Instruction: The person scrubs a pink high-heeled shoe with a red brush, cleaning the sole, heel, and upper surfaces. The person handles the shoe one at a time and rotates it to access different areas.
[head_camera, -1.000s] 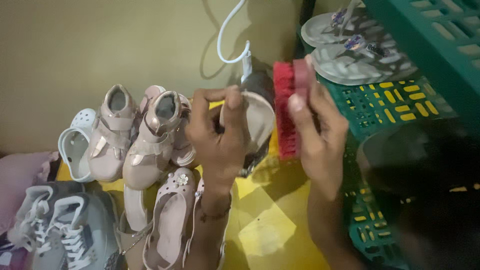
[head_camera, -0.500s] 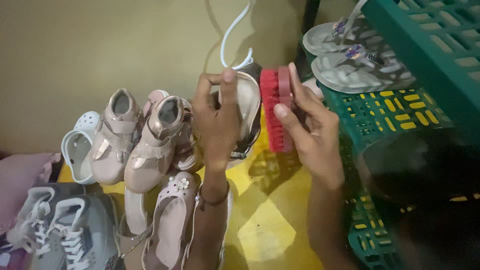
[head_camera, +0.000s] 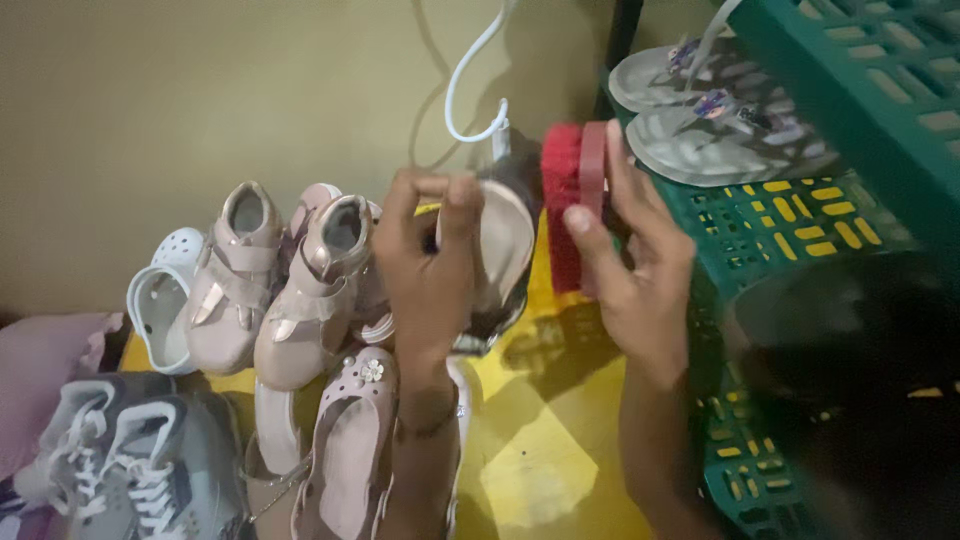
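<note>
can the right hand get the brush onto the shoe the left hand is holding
Probably yes. The right hand holds the red brush right beside the shoe that the left hand holds up, bristles facing it, and nothing sits in the narrow gap between them.

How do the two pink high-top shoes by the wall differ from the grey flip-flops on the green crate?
The pink high-top shoes are closed and strapped; the grey flip-flops are flat and open, with thin thongs. The pink pair stands on the yellow floor, left of the left hand; the grey pair lies higher, on the green crate, beyond the right hand. Each pair sits side by side.
</note>
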